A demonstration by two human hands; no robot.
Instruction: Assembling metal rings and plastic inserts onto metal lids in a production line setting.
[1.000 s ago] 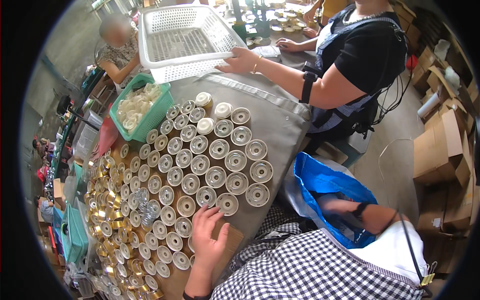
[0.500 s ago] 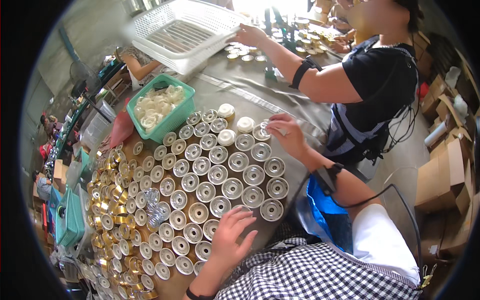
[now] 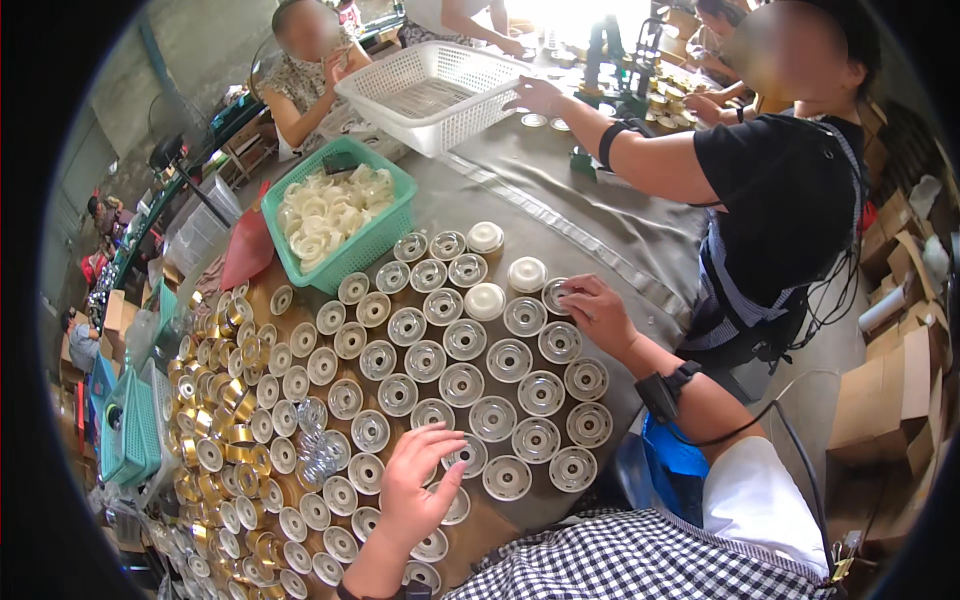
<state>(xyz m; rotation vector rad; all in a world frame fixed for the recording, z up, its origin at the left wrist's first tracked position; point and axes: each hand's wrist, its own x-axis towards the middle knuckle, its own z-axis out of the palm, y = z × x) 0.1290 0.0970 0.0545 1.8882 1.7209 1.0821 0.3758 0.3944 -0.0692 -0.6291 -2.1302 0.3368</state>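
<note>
Round cups (image 3: 461, 384) fill the table (image 3: 440, 205); at left, gold pieces (image 3: 225, 390), clear bundle (image 3: 318, 440) among cups; green basket (image 3: 375, 240) behind. My left hand (image 3: 412, 490) hovers nearer, fingers parted; my right hand (image 3: 602, 315), a second ago in the blue bag (image 3: 672, 465), bends at a far cup (image 3: 555, 296), hold not discernible.

Broad worktable (image 3: 505, 212), grey-covered, brown toward the left. Directly on top: staggered rows of round white-rimmed pieces (image 3: 540, 405), three with white caps (image 3: 527, 273); farther left, jumbled gold rings (image 3: 238, 398); beyond the rows, a green basket (image 3: 372, 243).
</note>
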